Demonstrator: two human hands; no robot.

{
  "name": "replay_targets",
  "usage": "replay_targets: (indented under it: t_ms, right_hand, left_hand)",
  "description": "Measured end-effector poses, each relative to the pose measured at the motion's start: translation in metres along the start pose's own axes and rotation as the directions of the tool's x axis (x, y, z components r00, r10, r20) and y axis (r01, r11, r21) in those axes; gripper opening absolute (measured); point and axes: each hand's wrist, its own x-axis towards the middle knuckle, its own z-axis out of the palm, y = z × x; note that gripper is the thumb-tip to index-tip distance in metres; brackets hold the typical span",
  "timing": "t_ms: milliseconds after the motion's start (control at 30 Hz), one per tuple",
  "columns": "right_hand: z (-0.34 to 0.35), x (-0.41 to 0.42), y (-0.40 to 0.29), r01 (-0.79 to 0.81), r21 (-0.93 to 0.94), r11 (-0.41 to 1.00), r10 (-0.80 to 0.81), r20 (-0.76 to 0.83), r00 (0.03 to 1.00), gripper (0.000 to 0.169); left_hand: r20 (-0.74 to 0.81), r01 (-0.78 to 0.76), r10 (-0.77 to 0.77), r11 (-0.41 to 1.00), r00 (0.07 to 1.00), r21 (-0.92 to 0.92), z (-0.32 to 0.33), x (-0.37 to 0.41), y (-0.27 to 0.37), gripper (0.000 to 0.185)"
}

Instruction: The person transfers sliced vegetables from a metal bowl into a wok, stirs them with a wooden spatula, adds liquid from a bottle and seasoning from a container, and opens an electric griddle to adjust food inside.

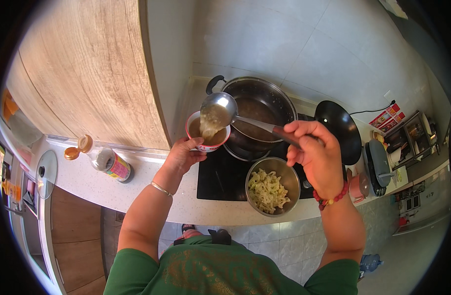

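Observation:
My left hand (pixel 185 153) grips a red and white bowl (pixel 208 148) by its near left side, thumb at the rim. Brownish soup fills much of it. My right hand (pixel 314 155) is closed around the dark handle of a metal ladle (pixel 224 107). The ladle's head is tipped over the bowl, and cloudy soup runs from it into the bowl. Right behind, a deep metal pot (pixel 264 83) with a black side handle stands on the black cooktop (pixel 218 180) and holds more of this soup.
A steel bowl of pale green cut vegetables (pixel 268 190) sits at the cooktop's front. To the right are a black wok (pixel 338 129) and a dark grey appliance (pixel 378 166). A sauce bottle (pixel 113 164) with its cap flipped up and a glass lid (pixel 47 175) stand left.

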Motion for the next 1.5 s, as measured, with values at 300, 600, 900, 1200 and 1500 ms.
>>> replay_targets:
  t_ms: [300,600,900,1200,1500]
  right_hand:
    - [0.013,-0.028,0.0,0.785,-0.528,0.324,-0.339,0.71,0.617,0.018]
    - [0.011,-0.01,0.02,0.653,-0.697,0.296,-0.512,0.462,0.725,0.014]
    - [0.018,0.028,0.093,0.468,-0.884,0.011,-0.252,0.45,0.857,0.006]
    - [0.057,0.037,0.11,0.442,-0.897,0.013,-0.202,0.43,0.88,0.006]
    - [0.059,0.025,0.103,0.382,-0.922,0.058,-0.297,0.35,0.889,0.048]
  left_hand:
    - [0.014,0.004,-0.004,1.0,1.0,-0.007,-0.004,0.002,-0.003,0.045]
    - [0.041,-0.025,0.026,1.0,0.999,-0.007,-0.004,-0.001,-0.003,0.04]
    - [0.015,0.023,-0.023,1.0,1.0,0.006,-0.014,-0.022,-0.015,0.039]
    - [0.119,0.023,-0.028,0.999,0.993,0.043,-0.055,-0.061,-0.031,0.05]
    - [0.074,0.025,-0.033,0.995,0.997,0.095,-0.06,-0.096,-0.028,0.057]
